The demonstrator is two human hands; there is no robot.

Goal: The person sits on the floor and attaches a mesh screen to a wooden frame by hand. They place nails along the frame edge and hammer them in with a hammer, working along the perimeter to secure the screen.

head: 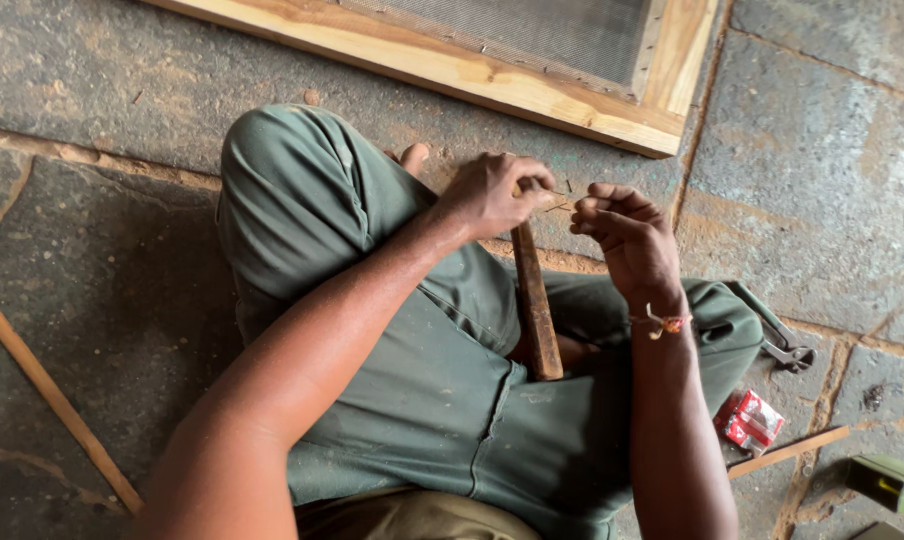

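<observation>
I sit cross-legged on a stone floor in green trousers [372, 300]. My left hand [492, 192] is closed, its fingertips pinching a thin nail [560, 200]. My right hand [627, 232] is curled just to the right, its fingertips meeting the same small nail; a thread band circles its wrist. A wooden tool handle [535, 305] stands in my lap, its upper end hidden behind the left hand. Whether the left hand also grips the handle is unclear.
A wooden frame with wire mesh [532, 70] lies on the floor ahead. Pliers [777, 335] rest by my right knee, with a small red packet [750, 420], a wooden strip [787, 452] and a green box [890, 483]. A long wooden strip [47, 390] lies at left.
</observation>
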